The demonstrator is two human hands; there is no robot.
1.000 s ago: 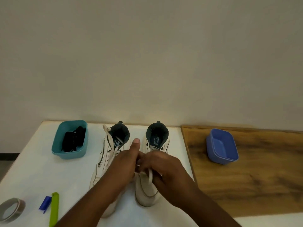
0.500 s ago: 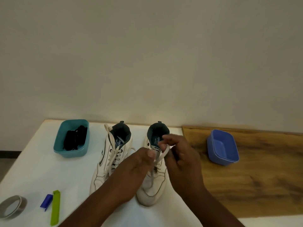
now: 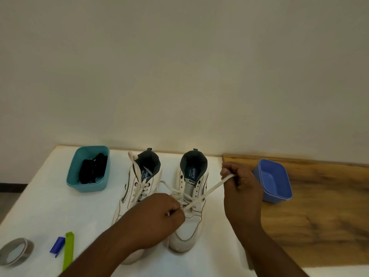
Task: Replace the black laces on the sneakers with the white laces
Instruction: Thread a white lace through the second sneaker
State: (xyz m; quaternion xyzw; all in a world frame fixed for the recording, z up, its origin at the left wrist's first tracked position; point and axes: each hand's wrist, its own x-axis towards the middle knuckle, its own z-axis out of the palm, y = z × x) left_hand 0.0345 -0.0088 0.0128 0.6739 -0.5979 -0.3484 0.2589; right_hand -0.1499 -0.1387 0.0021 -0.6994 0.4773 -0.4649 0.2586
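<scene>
White-topped desk (image 3: pixel 40 206) and a plain pale wall behind it make up the setting, and near the middle of the desk's far edge two white high-top sneakers stand side by side, heels to the wall. The right white high-top sneaker (image 3: pixel 191 222) is being laced: a flat white lace (image 3: pixel 211 188) is crossed through its lower eyelets, while the upper eyelets are seen bare. One strand is held taut and raised toward the desk's right edge by the right hand (image 3: pixel 242 188), whose fingers are curled round it. The left hand (image 3: pixel 159 214) is set low over the vamp, and a strand appears to be pinched between thumb and forefinger, though the contact is partly hidden. Half a second ago both hands were bunched above the tongue; since then the right hand has been drawn outward and the slack pulled through. From this it is judged that a crossing has just been tightened and the next eyelets come next. The left white high-top sneaker (image 3: pixel 137 194) is already laced in white. Toward the far left corner, the removed black laces (image 3: pixel 91 169) are seen bundled in a teal plastic tub (image 3: pixel 87 184). A blue plastic tub (image 3: pixel 273 180) sits on a wooden board (image 3: pixel 319 216) at the right edge.
</scene>
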